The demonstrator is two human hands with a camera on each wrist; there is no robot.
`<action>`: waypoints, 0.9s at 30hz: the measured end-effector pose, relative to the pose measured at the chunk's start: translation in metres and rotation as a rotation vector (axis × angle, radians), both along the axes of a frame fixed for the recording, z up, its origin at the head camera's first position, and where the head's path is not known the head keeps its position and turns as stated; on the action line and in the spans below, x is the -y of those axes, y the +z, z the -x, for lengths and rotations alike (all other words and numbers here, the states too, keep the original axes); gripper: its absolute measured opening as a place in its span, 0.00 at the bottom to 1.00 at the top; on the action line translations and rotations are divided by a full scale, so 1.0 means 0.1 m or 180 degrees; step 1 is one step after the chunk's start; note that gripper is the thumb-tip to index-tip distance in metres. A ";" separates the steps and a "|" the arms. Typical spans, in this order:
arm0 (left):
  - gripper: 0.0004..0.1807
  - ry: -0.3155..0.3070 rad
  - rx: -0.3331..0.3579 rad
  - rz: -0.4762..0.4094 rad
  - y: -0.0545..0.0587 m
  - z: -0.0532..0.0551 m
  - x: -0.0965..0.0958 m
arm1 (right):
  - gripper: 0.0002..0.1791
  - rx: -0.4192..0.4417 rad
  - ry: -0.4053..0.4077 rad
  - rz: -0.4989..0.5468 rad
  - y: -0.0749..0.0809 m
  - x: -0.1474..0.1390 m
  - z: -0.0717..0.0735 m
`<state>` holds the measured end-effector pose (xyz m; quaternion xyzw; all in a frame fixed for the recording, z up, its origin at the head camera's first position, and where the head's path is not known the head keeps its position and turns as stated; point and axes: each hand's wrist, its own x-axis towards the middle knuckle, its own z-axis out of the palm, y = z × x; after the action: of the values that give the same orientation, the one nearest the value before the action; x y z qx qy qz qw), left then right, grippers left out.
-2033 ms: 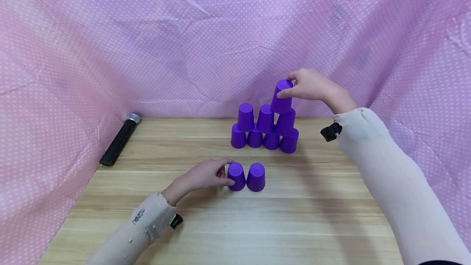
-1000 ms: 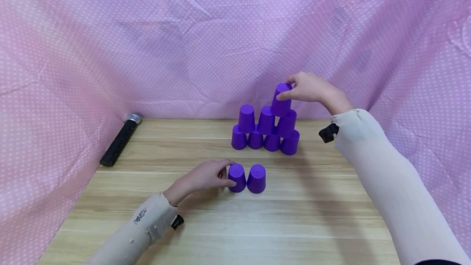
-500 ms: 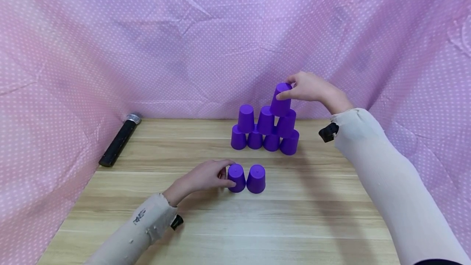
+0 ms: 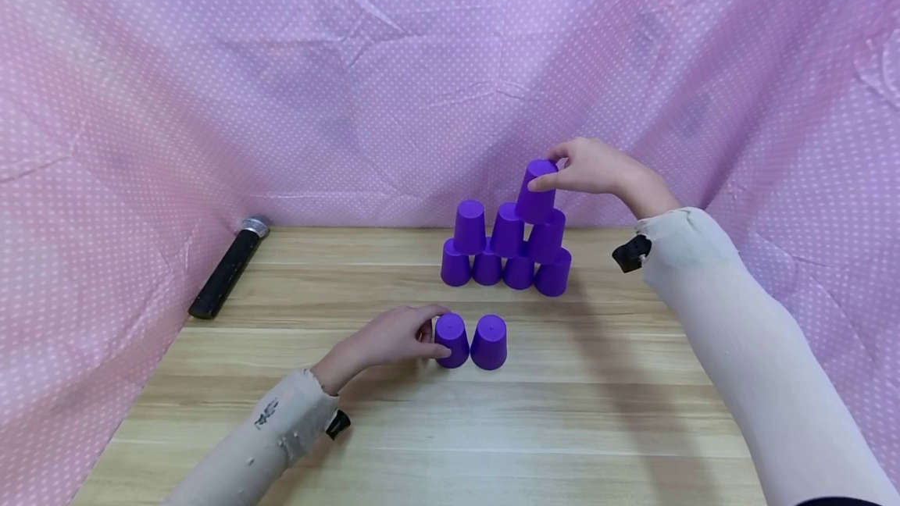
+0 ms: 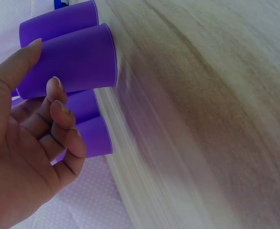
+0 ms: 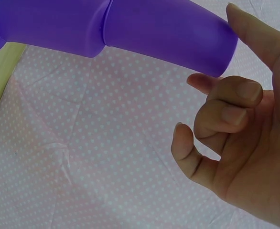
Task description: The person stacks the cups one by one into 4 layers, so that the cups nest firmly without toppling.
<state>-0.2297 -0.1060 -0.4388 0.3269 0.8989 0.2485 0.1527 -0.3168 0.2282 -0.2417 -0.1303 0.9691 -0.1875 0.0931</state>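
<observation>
Several purple cups stand upside down in a stack at the back of the table: a bottom row [image 4: 456, 264], three cups [image 4: 469, 227] above it, and one top cup [image 4: 532, 205] over the right-hand pair. My right hand [image 4: 598, 169] pinches that top cup near its upper end; in the right wrist view its rim meets the cup [image 6: 49, 24] beneath, and the other fingers [image 6: 183, 148] curl loosely off it. In front, my left hand [image 4: 390, 336] holds the left one [image 5: 75, 62] of two cups on the table, between thumb and fingers. The right one [image 4: 489, 342] stands close beside it, untouched.
A black microphone [image 4: 226, 272] with a silver head lies at the table's left edge. Pink dotted cloth [image 4: 351, 100] hangs behind and at both sides, close behind the stack. The wooden tabletop [image 4: 492, 443] reaches toward me in front of the two cups.
Over the two seconds my right hand and the top cup have come down slightly onto the row below. Within the last second both hands have stayed nearly still. My left hand keeps its cup.
</observation>
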 end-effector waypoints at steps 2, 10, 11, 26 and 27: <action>0.30 -0.0001 0.0000 0.0001 0.00 0.00 0.00 | 0.42 0.0015 -0.0008 -0.0001 0.00 -0.01 -0.01; 0.30 0.0017 0.0028 0.0013 -0.02 0.00 0.00 | 0.49 0.0053 -0.0068 0.0012 0.00 -0.05 -0.07; 0.30 0.0017 0.0022 0.0010 -0.02 0.00 0.00 | 0.49 0.0029 -0.0087 -0.0001 0.01 -0.05 -0.09; 0.29 0.0082 0.0120 -0.0200 0.01 0.05 0.06 | 0.40 -0.1083 0.0087 -0.0284 0.03 0.21 -1.09; 0.29 0.0098 0.0140 -0.0226 0.03 0.07 0.07 | 0.38 -0.1097 0.0160 -0.0322 -0.04 0.25 -1.11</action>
<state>-0.2370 -0.1128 -0.4357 0.3126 0.8909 0.2898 0.1569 -0.2057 0.2034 -0.2455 -0.1798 0.9754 -0.1110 -0.0633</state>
